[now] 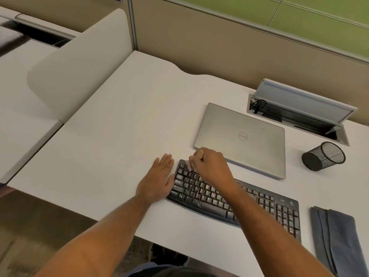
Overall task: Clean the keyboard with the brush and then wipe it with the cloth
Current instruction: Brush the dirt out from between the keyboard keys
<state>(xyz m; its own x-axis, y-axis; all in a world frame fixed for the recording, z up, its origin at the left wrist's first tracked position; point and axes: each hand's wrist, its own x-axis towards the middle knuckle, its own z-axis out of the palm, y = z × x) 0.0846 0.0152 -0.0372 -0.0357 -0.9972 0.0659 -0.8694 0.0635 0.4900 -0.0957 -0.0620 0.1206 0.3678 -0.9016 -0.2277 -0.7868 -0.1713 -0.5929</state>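
Observation:
A black keyboard (259,204) speckled with pale crumbs lies on the white desk (119,136), slanting toward the right. My right hand (211,164) is curled in a fist over the keyboard's upper left corner and grips a small brush (188,164), whose pale bristles touch the top key rows. Most of the brush is hidden inside the fist. My left hand (159,176) lies flat on the desk, fingers straight, with its thumb side against the keyboard's left end. A folded grey cloth (335,236) lies on the desk to the right of the keyboard.
A closed silver laptop (241,138) lies just behind the keyboard. A black mesh pen cup (323,156) lies on its side at the right. Behind it an open cable hatch (299,114) is set into the desk. A partition wall borders the back.

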